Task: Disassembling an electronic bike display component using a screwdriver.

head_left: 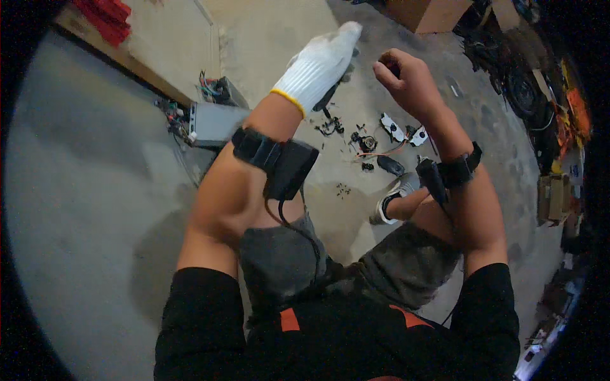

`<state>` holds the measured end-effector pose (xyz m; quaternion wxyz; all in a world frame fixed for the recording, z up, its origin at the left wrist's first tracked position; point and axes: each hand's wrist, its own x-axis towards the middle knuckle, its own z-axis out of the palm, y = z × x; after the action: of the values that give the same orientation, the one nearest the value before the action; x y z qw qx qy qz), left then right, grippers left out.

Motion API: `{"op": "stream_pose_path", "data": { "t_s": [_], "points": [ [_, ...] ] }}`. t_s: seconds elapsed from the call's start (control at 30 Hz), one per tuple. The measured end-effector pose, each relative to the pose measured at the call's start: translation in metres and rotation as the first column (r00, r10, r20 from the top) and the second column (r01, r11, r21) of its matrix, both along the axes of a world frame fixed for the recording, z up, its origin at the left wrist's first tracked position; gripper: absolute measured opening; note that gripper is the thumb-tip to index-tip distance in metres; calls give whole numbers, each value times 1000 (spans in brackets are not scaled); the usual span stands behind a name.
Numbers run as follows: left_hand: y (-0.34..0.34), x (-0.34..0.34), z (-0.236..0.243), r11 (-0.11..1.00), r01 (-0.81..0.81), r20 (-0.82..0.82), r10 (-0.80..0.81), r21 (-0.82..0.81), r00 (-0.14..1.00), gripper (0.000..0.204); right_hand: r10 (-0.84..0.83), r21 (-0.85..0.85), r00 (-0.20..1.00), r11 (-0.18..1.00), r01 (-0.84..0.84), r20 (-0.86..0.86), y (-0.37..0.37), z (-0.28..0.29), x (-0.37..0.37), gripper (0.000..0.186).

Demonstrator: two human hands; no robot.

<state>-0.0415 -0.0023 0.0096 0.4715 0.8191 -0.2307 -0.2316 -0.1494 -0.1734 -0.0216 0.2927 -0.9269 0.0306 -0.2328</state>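
Observation:
My left hand (323, 65) wears a white knit glove with a yellow cuff edge. Its fingers look closed and point toward the far side; what they hold, if anything, is hidden. A dark, long object (327, 96) shows just beneath the glove, and I cannot tell whether the hand touches it. Bare and curled, my right hand (410, 82) is raised to the right of the glove, with a dark gap between thumb and fingers. Nearer to me on the floor lie small black parts (330, 126), a round black part with wires (366, 143) and white-and-black pieces (393, 127).
A grey metal box (217, 124) with loose wires stands at the left, by a pale panel (168, 44). A black oval piece (390, 166) lies near my shoe (397, 195). Tiny screws or bits (343, 190) are scattered closer in. A cardboard box (429, 16) and clutter line the far right.

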Motion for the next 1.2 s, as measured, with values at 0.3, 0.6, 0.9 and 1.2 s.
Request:
{"op": "stream_pose_path", "data": {
  "t_s": [0.3, 0.6, 0.9, 1.2],
  "points": [
    [-18, 1, 2, 959, -77, -68, 61, -271, 996, 71, 85, -110, 727, 970, -216, -681, 2, -187, 13, 27],
    [-12, -6, 2, 729, -428, -742, -161, -534, 651, 59, 62, 105, 567, 994, 44, -821, 50, -466, -69, 32],
    [19, 17, 10, 911, -240, -613, -17, -335, 790, 78, -13, 97, 512, 977, 187, -859, 87, -485, -106, 30],
    [-2, 36, -18, 827, -390, -610, 74, -405, 789, 67, -192, -50, 891, 981, 189, -412, -19, -232, 54, 34]
  ]
}}
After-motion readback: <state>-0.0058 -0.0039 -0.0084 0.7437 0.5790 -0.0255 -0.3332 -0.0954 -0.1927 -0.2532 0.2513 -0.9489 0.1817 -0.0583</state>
